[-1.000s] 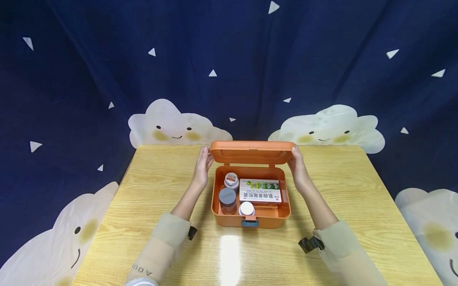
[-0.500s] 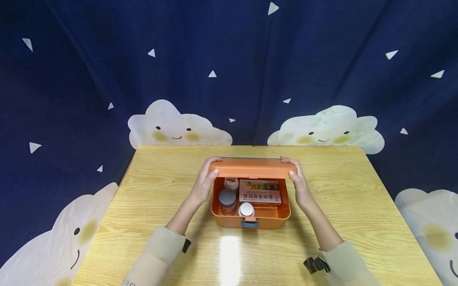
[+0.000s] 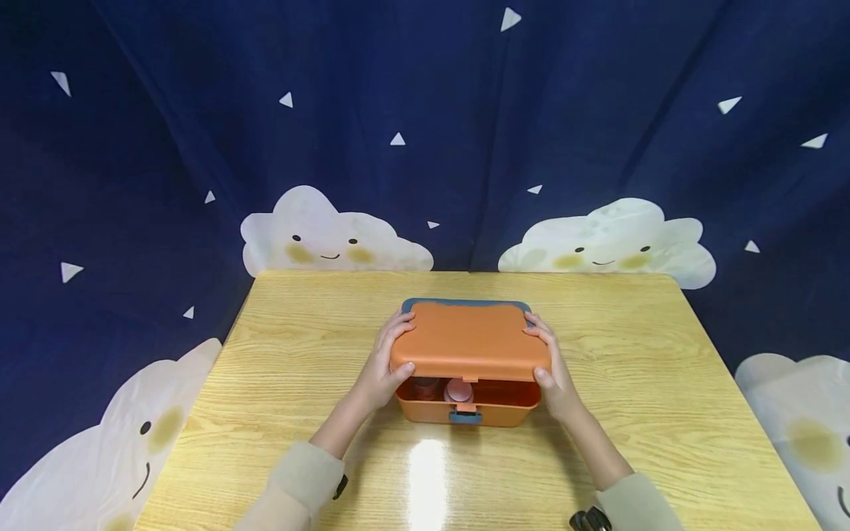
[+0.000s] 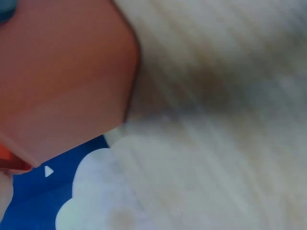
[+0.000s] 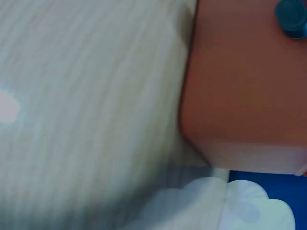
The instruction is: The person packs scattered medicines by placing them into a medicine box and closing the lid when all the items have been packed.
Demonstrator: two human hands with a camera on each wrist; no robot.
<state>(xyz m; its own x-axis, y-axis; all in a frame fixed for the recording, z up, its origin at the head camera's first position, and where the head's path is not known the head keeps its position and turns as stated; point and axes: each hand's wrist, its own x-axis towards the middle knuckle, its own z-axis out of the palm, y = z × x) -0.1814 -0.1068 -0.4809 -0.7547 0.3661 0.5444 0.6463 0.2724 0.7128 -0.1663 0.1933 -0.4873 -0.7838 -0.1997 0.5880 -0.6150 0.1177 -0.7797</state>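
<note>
An orange storage box (image 3: 425, 412) stands on the table, its hinged lid (image 3: 470, 341) tilted low with a narrow gap at the front. My left hand (image 3: 385, 367) grips the lid's left end, fingers over the top and thumb at the front corner. The right hand (image 3: 556, 372) holds the opposite end in the same way. Through the gap show a white-capped bottle (image 3: 458, 391) and part of a dark-capped jar (image 3: 426, 387); the lid hides everything further back. A blue latch (image 3: 465, 417) sits on the box front. Both wrist views mostly show the orange box wall (image 5: 244, 86).
The box rests mid-table on a light wooden tabletop (image 3: 312, 332). Behind the table hangs a dark blue curtain (image 3: 425, 88) printed with white triangles and smiling clouds (image 3: 600, 236). Light glares off the tabletop in front of the box.
Both hands have swung the lid forward and down from nearly upright, their grip shifting so the fingers lie over its top. The white medicine carton and a rear bottle are now covered.
</note>
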